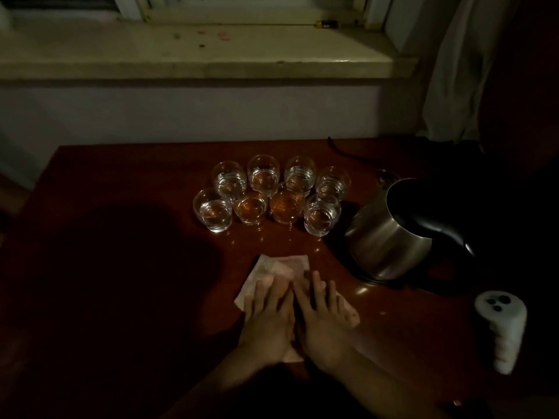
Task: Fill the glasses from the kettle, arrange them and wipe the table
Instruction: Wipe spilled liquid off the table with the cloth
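Several small clear glasses holding liquid stand in two rows at the middle of the dark red table. A steel kettle with a black handle and no lid in view stands to their right. A pale pink cloth lies flat on the table in front of the glasses. My left hand and my right hand lie side by side, palms down and fingers spread, pressing on the cloth's near part. A few drops glint on the table between the cloth and the glasses.
A white cylindrical object with dark dots lies at the table's right edge. A black cord runs behind the kettle. A pale window sill and a curtain are beyond the table. The room is dim.
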The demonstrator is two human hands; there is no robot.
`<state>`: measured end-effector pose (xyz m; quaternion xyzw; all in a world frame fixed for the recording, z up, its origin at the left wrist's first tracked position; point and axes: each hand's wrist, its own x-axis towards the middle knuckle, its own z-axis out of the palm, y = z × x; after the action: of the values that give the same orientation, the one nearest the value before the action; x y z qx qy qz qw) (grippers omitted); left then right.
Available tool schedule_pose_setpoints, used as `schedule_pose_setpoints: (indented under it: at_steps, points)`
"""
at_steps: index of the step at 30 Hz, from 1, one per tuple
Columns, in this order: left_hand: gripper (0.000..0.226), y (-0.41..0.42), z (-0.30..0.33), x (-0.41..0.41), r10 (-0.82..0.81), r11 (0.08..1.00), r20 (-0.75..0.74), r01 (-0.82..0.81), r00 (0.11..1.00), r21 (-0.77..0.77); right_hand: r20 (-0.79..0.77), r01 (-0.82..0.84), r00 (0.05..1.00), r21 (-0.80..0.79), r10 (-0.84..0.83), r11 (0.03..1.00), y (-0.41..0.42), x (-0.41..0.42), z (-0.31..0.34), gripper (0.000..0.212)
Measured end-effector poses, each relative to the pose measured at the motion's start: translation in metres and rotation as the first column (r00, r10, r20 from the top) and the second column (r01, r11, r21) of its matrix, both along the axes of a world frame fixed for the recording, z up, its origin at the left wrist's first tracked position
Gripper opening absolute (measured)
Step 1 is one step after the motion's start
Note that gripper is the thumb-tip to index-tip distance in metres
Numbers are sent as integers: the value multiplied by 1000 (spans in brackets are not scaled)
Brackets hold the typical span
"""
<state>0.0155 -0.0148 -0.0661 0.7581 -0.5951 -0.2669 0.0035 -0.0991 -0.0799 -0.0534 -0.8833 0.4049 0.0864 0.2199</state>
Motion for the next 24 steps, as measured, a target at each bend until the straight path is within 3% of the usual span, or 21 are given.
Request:
schedule_pose_setpoints:
  at_steps: [2,3,5,7,10,12,15,20,22,24]
  points:
    - [109,1,-13,-8,-107,994,106,105,989,32,-72,-19,997,29,21,999,5,-15,-2,77]
    - [104,2,-11,-16,-87,996,118,82,989,45,-77,-25,997,-75,19,997,7,-23,4,82]
    - [97,-1,-9,-28,-85,996,61,85,995,8,-61,24,997,-222,-39,975,15,-34,5,85]
    - [101,-10,-14,-34,-99,987,-3,98,995,130,-28,-8,1000,-332,-1,943,15,-31,7,75]
    - [122,-30,-10,-21,-84,982,-36,88,996,168,-223,7,974,-157,-42,988,3,-13,-10,99]
    - [124,-38,-8,-4,-32,979,-60,43,998,197,-237,64,968,-66,-78,996,-8,4,-22,97]
    - [122,-46,-1,28,113,967,-60,-96,992,237,-135,58,990,83,-46,995,-27,38,-27,79]
    - [92,-26,-19,104,241,967,-111,-228,964,113,-14,-187,981,179,193,966,-42,111,-13,73]
    - [105,-4,-23,130,340,936,-46,-334,939,115,32,-274,961,202,274,940,-35,129,-11,72]
    - [109,18,-23,151,454,883,31,-454,891,121,38,-365,931,125,363,923,-29,134,-16,67]
